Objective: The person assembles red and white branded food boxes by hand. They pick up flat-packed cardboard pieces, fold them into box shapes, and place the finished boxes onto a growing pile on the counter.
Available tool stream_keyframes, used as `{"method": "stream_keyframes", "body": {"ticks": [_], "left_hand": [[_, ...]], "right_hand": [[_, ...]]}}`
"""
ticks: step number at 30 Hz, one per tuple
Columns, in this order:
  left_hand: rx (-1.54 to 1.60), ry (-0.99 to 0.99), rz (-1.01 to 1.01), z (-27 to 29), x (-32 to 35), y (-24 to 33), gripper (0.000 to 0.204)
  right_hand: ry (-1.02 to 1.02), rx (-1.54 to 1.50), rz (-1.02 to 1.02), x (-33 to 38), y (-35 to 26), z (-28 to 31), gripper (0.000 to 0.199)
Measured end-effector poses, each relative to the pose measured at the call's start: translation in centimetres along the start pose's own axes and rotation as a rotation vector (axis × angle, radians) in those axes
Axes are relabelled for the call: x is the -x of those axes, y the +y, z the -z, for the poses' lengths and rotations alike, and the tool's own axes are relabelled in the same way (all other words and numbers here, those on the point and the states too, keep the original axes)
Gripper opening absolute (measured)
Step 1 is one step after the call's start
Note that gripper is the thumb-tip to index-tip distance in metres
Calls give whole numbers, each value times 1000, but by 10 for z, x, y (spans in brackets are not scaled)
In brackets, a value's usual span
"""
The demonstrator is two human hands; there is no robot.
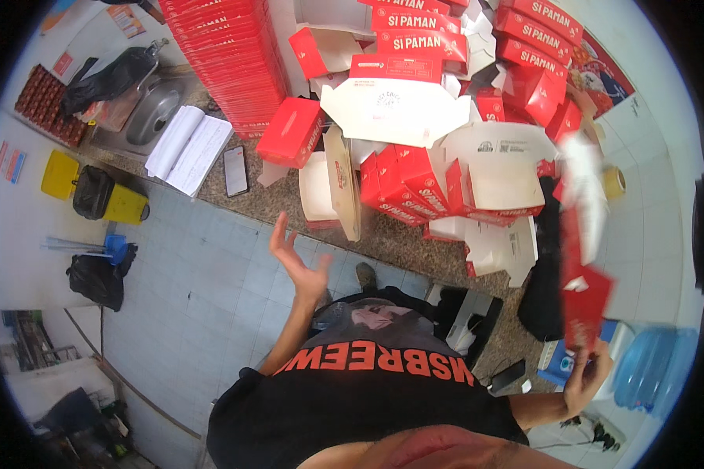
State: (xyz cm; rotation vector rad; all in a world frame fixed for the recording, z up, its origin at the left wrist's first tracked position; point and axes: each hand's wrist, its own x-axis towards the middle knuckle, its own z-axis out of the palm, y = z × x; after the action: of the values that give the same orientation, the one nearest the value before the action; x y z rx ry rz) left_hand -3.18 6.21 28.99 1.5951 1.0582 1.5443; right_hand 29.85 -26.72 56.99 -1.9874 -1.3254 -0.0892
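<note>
At the right, my right hand grips the lower end of a red and white unfolded cardboard food box. The box stands up from the fingers, and its white upper part is smeared by motion. My left hand is raised in front of the counter with its fingers spread and nothing in it. Closest to it on the counter edge is an open-lidded carton with a pale inside. Several folded red boxes and one with a wide white flap are heaped beyond.
A tall stack of flat red cartons stands at the back of the granite counter. Left of it lie a phone, an open notebook and a sink. A blue water bottle is at the far right.
</note>
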Motion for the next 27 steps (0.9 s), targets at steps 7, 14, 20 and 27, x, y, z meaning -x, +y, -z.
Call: {"method": "stream_keyframes", "body": {"ticks": [7,14,20,27], "left_hand": [[-46,-1164,-562,38,-82,149,51],[139,-1865,420,74,-36,84,20],[492,-1712,944,76,13,51,20],[443,-1573,1241,78,33,56,24]], "right_hand": [[-664,-422,128,-5,-51,-97,10],[-709,-699,-87,49,-80,-192,12],[-612,-522,120,63,-92,-228,18],[-714,-353,-283,82,-96,-265,21]]}}
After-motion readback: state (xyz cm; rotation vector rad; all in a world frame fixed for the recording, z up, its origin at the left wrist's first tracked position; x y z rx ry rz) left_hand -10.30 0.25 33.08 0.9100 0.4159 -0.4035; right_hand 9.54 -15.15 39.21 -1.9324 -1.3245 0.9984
